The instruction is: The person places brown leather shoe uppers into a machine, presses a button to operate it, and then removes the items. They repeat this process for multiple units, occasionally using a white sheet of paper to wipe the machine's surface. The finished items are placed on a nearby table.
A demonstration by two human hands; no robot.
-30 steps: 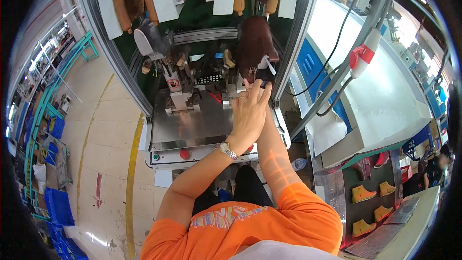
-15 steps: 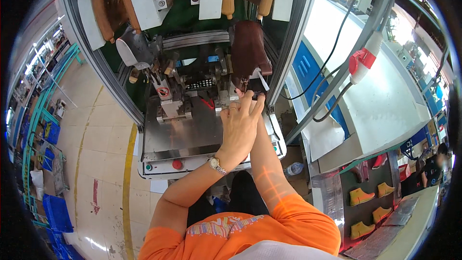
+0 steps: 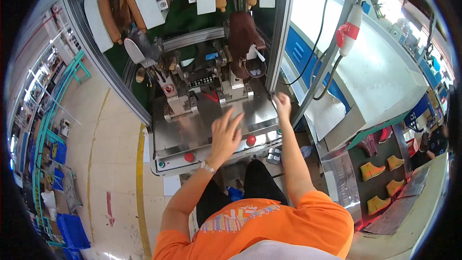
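A brown boot point(image 3: 244, 38) sits upside down on the right holder of a shoe machine. The left holder point(image 3: 137, 50) carries a bare grey last. My left hand point(image 3: 224, 135), with a watch on the wrist, hovers over the steel machine table point(image 3: 192, 130), fingers spread, holding nothing. Near that table's right edge is my right hand point(image 3: 282, 103), fingers loosely curled and empty. Two red round buttons point(image 3: 250, 140) point(image 3: 189, 156) sit on the table's front edge; the right one lies just right of my left hand.
Grey cables with a white and red plug point(image 3: 347, 29) hang to the right. A white-topped bench point(image 3: 380, 77) stands at the right, with yellow boots point(image 3: 373, 169) on a shelf below. Teal racks point(image 3: 48, 130) and blue crates point(image 3: 72, 231) line the left floor.
Both hands have drawn back from the brown boot toward me; they were touching it before. They are now apart, over the front of the steel table.
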